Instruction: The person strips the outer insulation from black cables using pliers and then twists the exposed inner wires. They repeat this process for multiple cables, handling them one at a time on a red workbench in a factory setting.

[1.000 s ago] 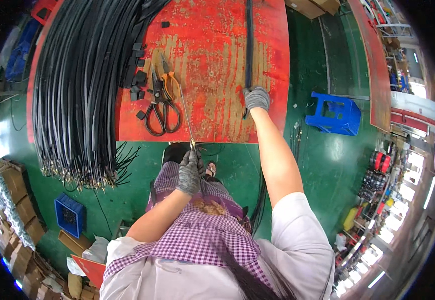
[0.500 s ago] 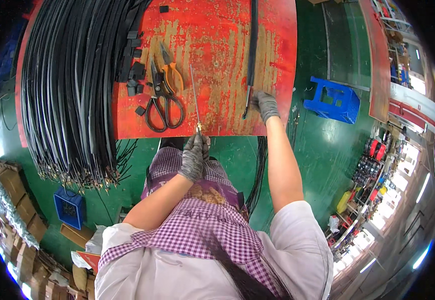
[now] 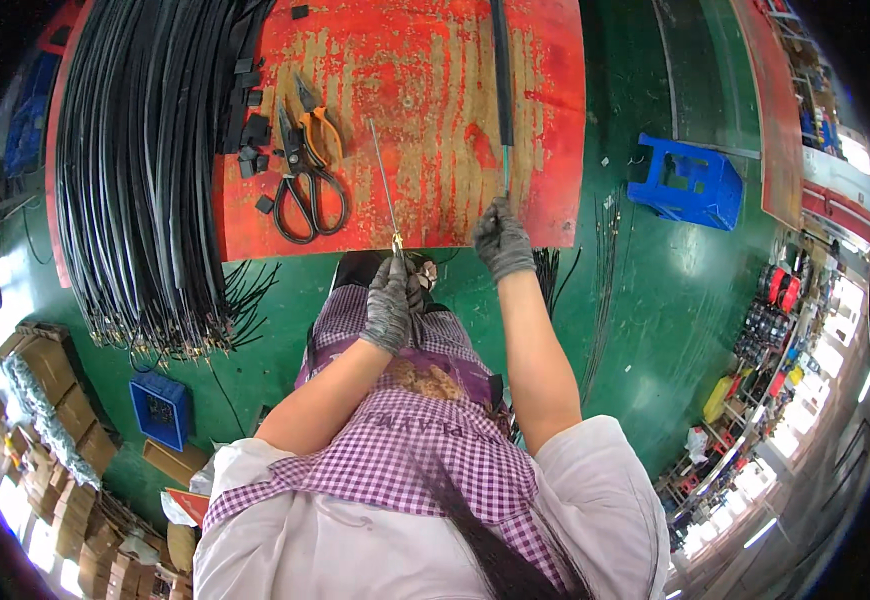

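Note:
My left hand [image 3: 388,308], in a grey glove, is closed at the near table edge around the lower end of a thin metal rod [image 3: 384,180]. A small brass-coloured fitting [image 3: 398,243] sits at the rod's base, just above the fingers. The rod points away over the table. To the right, my gloved right hand [image 3: 503,242] is closed at the near end of a thin dark cable [image 3: 506,170]. That cable comes out of a long black sleeve [image 3: 502,80] lying along the table's right side. The fingers hide the cable's tip.
Black-handled scissors [image 3: 305,185] and orange-handled pliers [image 3: 320,130] lie on the worn red table [image 3: 425,90]. Small black pieces [image 3: 255,130] are scattered beside a thick bundle of black sleeved cables [image 3: 145,180] at the left. A blue stool [image 3: 690,185] stands on the green floor at right.
My right hand has moved left and toward me from beside the cable's end and is now closed on it. My left hand keeps its hold on the rod. The view has shifted slightly.

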A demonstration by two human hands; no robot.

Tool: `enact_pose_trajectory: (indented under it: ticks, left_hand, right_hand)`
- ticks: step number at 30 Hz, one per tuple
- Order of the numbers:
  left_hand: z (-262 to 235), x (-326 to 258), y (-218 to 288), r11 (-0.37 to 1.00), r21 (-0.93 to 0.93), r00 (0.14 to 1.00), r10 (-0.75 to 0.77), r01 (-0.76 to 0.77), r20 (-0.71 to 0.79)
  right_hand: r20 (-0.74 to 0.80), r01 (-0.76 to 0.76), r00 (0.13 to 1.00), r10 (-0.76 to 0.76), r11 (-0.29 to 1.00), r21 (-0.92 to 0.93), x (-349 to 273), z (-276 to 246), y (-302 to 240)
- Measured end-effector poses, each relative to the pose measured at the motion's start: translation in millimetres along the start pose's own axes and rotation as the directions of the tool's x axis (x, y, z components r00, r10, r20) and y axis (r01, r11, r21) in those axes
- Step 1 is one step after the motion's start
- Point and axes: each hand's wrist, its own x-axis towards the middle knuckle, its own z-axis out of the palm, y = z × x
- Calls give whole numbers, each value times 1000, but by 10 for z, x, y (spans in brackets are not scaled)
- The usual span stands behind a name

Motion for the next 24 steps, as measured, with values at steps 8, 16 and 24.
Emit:
enact_pose_trajectory:
  ticks: [8, 16, 24]
  left_hand:
    - [82, -104, -211, 997, 77, 1000, 2, -4, 25]
    - [116, -114, -175, 999, 24, 999, 44, -44, -18]
    - [30, 15, -34, 993, 73, 995, 94, -96, 30]
  right_hand:
    - [-274, 256, 952, -135, 841, 476, 238, -12, -270]
    - [176, 173, 967, -186, 981, 88, -690, -38, 181]
    - [880, 778, 434, -193, -412, -474, -1810, -404, 24]
